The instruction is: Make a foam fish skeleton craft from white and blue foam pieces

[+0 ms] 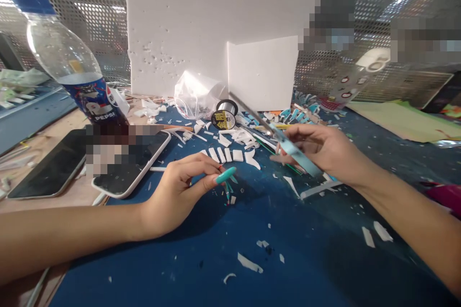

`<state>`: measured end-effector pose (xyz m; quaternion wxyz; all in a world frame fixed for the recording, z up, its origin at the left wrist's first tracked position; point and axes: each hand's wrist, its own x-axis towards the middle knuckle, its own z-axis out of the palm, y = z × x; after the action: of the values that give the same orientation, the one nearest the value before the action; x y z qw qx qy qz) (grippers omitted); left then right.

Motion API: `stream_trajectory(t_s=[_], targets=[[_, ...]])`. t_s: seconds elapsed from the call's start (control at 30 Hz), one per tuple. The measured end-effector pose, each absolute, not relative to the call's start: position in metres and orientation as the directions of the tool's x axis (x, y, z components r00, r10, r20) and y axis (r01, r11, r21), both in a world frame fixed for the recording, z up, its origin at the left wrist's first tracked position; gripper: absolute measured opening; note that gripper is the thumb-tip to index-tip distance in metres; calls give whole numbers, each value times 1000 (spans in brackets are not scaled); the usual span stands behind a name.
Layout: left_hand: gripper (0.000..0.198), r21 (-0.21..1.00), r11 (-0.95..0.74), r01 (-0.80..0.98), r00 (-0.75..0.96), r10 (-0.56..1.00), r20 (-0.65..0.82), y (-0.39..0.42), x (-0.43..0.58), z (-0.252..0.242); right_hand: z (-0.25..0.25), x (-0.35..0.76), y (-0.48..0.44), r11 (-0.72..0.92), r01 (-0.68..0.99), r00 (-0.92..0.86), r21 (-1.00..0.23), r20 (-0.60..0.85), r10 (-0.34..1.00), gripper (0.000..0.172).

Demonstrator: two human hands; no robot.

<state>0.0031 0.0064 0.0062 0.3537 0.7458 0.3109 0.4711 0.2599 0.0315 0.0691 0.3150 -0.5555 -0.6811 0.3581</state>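
My left hand (180,187) hovers over the blue mat (201,259), its thumb and fingers drawn together in a pinch. Long turquoise nails cover the fingertips, so whatever may be between them cannot be made out. In my right hand (324,153) is a pair of scissors (295,151) with light blue handles, slightly blurred, the metal blades pointing up and to the left. Beyond my left fingers lies a row of small white cut pieces (226,155), with a tail-shaped piece (252,159) at its right end. Tiny white scraps (249,263) are scattered nearer me.
A Pepsi bottle (86,91) and two phones, one black (50,165) and one white-edged (135,163), stand at left. A thread spool (224,119) and clear plastic cup (196,96) sit before a white foam board (180,19). A lidded bottle (355,76) is at right.
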Motion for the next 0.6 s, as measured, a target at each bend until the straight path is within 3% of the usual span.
stream_trajectory(t_s=[0.17,0.37,0.6], targets=[[16,831,-548,94,347,800,489,6,2,5,58,254,26,83,512,-355,-855,-123,927,34],[16,827,-557,76,356,790,499,5,1,6,53,243,20,149,578,-400,-802,-120,908,37],[18,833,-549,69,344,797,497,6,1,7,60,247,23,55,590,-508,-805,-318,800,32]])
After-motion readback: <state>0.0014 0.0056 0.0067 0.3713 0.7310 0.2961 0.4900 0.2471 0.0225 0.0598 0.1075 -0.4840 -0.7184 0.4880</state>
